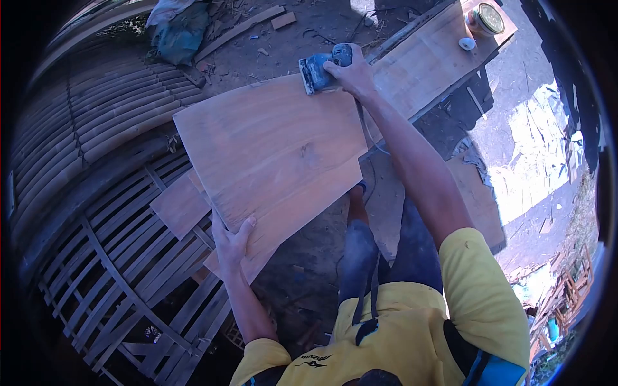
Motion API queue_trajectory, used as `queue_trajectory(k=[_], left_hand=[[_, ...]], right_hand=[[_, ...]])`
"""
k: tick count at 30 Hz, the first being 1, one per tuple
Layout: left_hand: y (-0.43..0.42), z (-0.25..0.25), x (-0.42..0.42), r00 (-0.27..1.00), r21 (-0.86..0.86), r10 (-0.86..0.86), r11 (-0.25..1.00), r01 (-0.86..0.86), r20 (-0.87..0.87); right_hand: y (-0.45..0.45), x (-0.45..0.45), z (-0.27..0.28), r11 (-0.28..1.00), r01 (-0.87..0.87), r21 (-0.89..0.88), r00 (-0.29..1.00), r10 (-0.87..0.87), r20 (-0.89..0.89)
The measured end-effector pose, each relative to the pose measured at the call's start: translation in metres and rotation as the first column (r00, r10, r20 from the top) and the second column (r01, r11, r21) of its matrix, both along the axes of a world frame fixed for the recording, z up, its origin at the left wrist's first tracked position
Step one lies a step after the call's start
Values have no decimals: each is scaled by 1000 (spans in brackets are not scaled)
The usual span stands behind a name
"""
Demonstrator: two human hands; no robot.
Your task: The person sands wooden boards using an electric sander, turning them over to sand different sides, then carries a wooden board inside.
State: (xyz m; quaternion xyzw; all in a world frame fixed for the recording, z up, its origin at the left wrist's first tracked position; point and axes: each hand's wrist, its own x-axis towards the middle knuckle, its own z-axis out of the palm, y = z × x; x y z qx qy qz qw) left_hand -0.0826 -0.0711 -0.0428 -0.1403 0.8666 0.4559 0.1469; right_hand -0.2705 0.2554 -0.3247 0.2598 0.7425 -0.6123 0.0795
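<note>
Slats [122, 257] of a wooden frame fill the lower left of the frame, with bamboo poles [122, 103] above them. A broad wooden board [270, 141] lies at the centre, its right side reaching the long plank [418, 71] that runs to the upper right. The left hand [233, 241] is partly closed on the board's lower-left edge, thumb on the top face.

A green and whitish sack [183, 38] sits upper left, its contents hidden. The power sander [317, 72] rests at the board's top edge, the right hand [353, 74] curled round its body; its cord [369, 128] hangs beside the right forearm, past the board's right side.

On the plank's far end, upper right, stands a round tin [487, 19]; whether its top is a lid or its contents, I cannot tell. Just beside it is a small white container [467, 44], its inside too small to read.
</note>
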Motion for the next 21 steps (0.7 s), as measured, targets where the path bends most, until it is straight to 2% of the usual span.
queue_trajectory(k=[1, 4, 5, 6, 8, 9, 11, 14, 15, 16, 17, 20, 21], left_hand=[[3, 2, -1, 1000, -1, 4, 1000, -4, -1], [9, 7, -8, 999, 46, 28, 999, -29, 17], [9, 8, -9, 999, 28, -2, 1000, 0, 48], [8, 11, -9, 997, 5, -28, 1000, 28, 78], [10, 13, -9, 998, -5, -24, 1000, 24, 65], [13, 13, -8, 998, 6, -29, 1000, 29, 64], [18, 15, -7, 999, -2, -28, 1000, 28, 36], [17, 16, -6, 999, 12, -36, 999, 36, 20], [16, 14, -5, 999, 22, -37, 999, 37, 28], [14, 13, -4, 999, 25, -41, 999, 41, 22], [11, 13, -3, 997, -16, -70, 997, 70, 18], [0, 6, -1, 996, -68, -87, 994, 89, 27], [-2, 3, 0, 996, -82, -80, 993, 83, 37]], right_hand=[[5, 2, -22, 998, 55, -9, 998, -55, 38], [11, 8, -17, 994, 90, 62, 995, -93, 34], [6, 8, 1, 993, 102, -53, 991, -97, 95], [-1, 8, 20, 993, 95, -68, 992, -89, 85], [-19, 5, 61, 999, -5, -49, 1000, 4, -29], [-30, 3, 82, 1000, -21, -23, 988, 18, -155], [-46, 0, 141, 996, -80, -37, 970, 69, -233], [-79, -7, 207, 990, -139, -17, 900, 119, -419], [-90, -7, 225, 991, -136, -13, 897, 117, -427], [-100, -7, 242, 984, -180, 0, 845, 155, -513], [-104, -7, 250, 974, -225, 18, 782, 191, -593], [-106, -8, 244, 980, -194, 29, 744, 167, -647], [-96, -5, 234, 982, -186, 39, 787, 172, -593]])
